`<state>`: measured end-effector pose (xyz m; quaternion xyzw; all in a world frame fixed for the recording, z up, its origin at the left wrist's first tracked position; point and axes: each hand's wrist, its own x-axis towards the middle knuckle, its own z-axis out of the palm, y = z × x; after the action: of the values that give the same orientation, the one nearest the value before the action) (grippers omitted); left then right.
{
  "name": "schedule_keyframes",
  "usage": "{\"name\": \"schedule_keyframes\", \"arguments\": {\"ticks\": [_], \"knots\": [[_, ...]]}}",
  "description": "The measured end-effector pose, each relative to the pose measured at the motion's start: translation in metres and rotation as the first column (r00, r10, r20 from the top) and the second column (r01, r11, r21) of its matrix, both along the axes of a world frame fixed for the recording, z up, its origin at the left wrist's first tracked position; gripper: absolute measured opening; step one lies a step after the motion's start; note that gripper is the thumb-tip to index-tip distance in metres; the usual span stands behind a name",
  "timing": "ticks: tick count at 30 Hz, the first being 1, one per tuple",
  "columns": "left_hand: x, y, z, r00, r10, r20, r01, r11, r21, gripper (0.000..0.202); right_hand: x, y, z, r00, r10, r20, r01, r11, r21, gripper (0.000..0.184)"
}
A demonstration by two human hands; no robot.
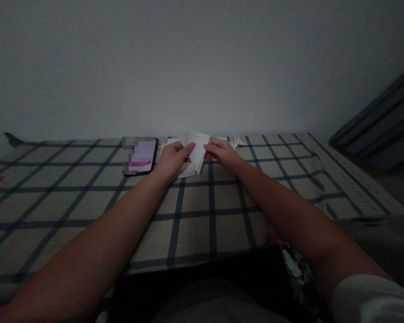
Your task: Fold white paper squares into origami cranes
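A white sheet of paper with faint writing is held up, partly folded, over the checked cloth near the wall. My left hand grips its left side, thumb on top. My right hand pinches its right edge. More white paper lies flat under my left hand. A small folded white paper shape rests just behind my right hand.
A phone with a lit screen lies flat left of my left hand. A plain wall rises right behind the papers. A dark striped fabric stands at the right. A dark object lies close to my body.
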<state>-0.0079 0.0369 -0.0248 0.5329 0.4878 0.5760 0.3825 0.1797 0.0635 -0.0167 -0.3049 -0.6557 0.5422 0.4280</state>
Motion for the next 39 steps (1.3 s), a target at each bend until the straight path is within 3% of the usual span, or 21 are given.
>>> {"name": "schedule_keyframes", "arguments": {"ticks": [5, 10, 17, 24, 28, 36, 39], "knots": [[0.001, -0.002, -0.001, 0.996, -0.083, 0.026, 0.083, 0.996, -0.011, 0.041, 0.000, 0.005, 0.001, 0.989, -0.144, -0.022, 0.144, 0.989, -0.014, 0.034], [0.003, -0.005, 0.004, 0.997, -0.078, 0.010, 0.078, 0.997, -0.026, 0.043, -0.001, 0.002, 0.004, 0.982, -0.191, -0.008, 0.191, 0.982, -0.003, 0.028], [0.006, -0.005, 0.005, 0.968, -0.147, 0.205, 0.152, 0.988, -0.007, 0.047, 0.000, 0.001, 0.004, 0.962, -0.269, -0.042, 0.271, 0.962, 0.045, 0.031], [0.005, -0.005, 0.005, 0.981, -0.123, 0.152, 0.126, 0.992, -0.009, 0.036, 0.002, 0.002, 0.004, 0.958, -0.283, -0.044, 0.285, 0.957, 0.054, 0.033], [0.007, -0.008, 0.009, 0.979, -0.133, 0.155, 0.136, 0.991, -0.010, 0.032, 0.002, 0.003, 0.005, 0.954, -0.296, -0.054, 0.296, 0.955, -0.016, 0.036], [0.007, -0.008, 0.010, 0.967, -0.157, 0.202, 0.159, 0.987, 0.004, 0.032, 0.004, 0.007, -0.001, 0.968, -0.164, -0.191, 0.135, 0.979, -0.153, 0.024], [0.006, -0.007, 0.010, 0.966, -0.149, 0.209, 0.158, 0.987, -0.024, 0.034, 0.005, 0.008, 0.000, 0.971, -0.180, -0.155, 0.159, 0.978, -0.135, 0.025]]}}
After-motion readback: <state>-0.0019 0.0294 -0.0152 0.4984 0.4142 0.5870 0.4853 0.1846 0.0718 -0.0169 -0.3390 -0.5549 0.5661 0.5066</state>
